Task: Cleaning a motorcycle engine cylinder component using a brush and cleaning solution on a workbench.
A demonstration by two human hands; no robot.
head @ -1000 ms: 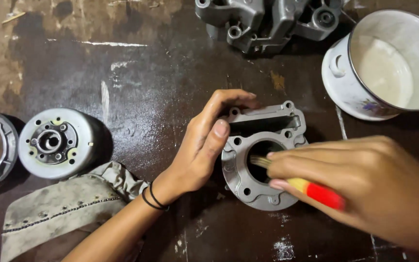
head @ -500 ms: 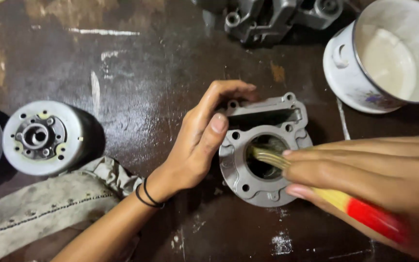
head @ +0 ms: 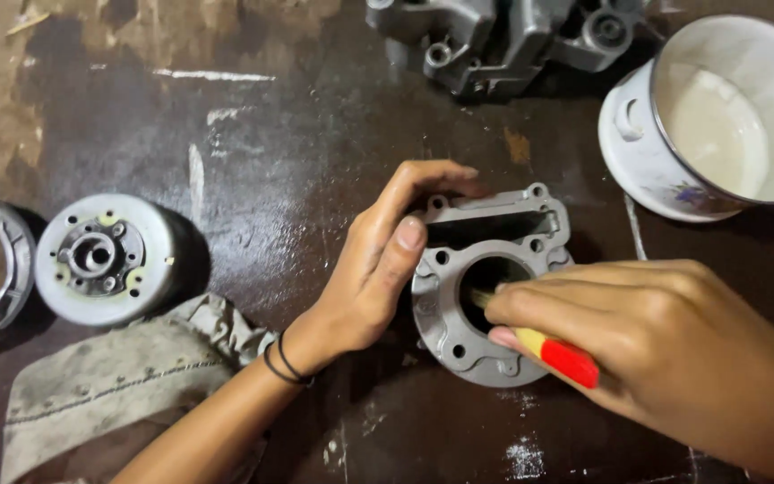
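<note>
**Hands at the metal cylinder**

Left hand [head: 378,264] grips the side of the grey metal cylinder [head: 485,282] lying mid-table. Right hand [head: 665,345] pinches a brush [head: 553,350] with a yellow and red handle, its bristles in the bore. Nearby: white pot [head: 718,116], round drum [head: 100,258], rag [head: 118,376].

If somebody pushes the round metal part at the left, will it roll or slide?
The round metal part lies flat on the wet-looking table, so it would probably slide, not roll. Its thick metal body suggests it is heavy and stiff.
</note>
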